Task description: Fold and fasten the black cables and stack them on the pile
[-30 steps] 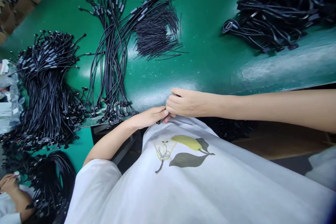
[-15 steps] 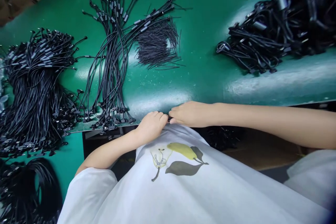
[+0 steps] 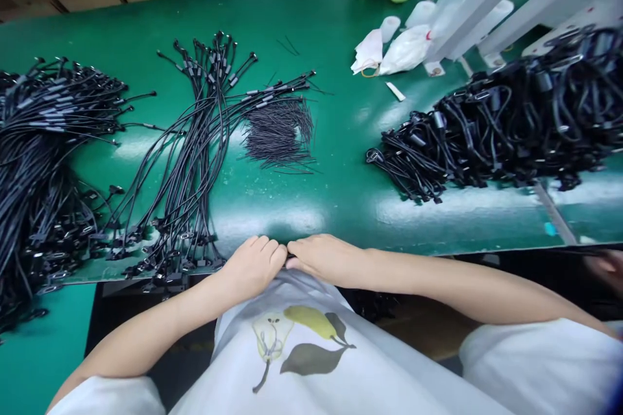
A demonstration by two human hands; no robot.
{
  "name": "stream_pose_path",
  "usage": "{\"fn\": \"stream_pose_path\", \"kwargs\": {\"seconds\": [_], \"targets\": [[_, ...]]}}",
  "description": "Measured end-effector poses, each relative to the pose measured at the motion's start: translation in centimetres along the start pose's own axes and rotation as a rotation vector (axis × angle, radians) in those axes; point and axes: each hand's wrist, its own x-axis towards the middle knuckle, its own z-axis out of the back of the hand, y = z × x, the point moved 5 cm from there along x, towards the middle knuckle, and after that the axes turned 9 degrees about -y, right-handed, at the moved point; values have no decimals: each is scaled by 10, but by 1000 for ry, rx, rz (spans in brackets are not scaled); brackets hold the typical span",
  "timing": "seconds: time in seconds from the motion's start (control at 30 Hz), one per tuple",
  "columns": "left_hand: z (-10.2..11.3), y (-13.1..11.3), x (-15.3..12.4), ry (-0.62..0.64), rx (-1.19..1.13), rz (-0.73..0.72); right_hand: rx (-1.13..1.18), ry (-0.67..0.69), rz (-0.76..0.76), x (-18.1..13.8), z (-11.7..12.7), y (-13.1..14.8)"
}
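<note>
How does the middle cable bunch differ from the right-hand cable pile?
The middle cable bunch lies fanned in long, near-straight strands; the right-hand cable pile is a tangled heap of loops. The bunch is sparse, the pile dense. Both are black, on the green table.

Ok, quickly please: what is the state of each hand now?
Left hand: closed, fingers curled; what it holds is hidden.
Right hand: fingertips meet the left hand; grip cannot be told.
</note>
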Motion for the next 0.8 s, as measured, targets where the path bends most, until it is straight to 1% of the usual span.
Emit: {"fn": "stream_pose_path", "kwargs": {"seconds": [0.13, 0.2, 0.23, 0.3, 0.37, 0.43, 0.53, 0.63, 0.7, 0.73, 0.8], "targets": [[-5, 6, -1, 44, -9, 18, 113, -20, 23, 4, 6, 0], [-8, 9, -2, 61, -43, 43, 111, -41, 19, 7, 5, -2], [-8, 10, -2, 67, -85, 68, 75, -58, 14, 8, 4, -4], [-7, 15, -2, 63, -229, 156, -60, -115, 30, 10, 2, -5], [-5, 21, -2, 41, -415, 283, -219, -178, 91, 13, 0, -5], [-7, 26, -1, 28, -584, 407, -327, -197, 149, 17, -4, -3], [-17, 29, 0, 30, -726, 539, -356, -157, 128, 22, -7, -4], [-27, 32, 1, -10, -822, 643, -248, -168, 66, 23, 5, -11], [-32, 35, 0, -55, -978, 736, -97, -256, 43, 23, 24, -25], [-34, 38, -1, -93, -1091, 797, -27, -346, -4, 23, 36, -38], [-36, 43, -4, -211, -1354, 945, 34, -580, -198, 20, 59, -76]]}}
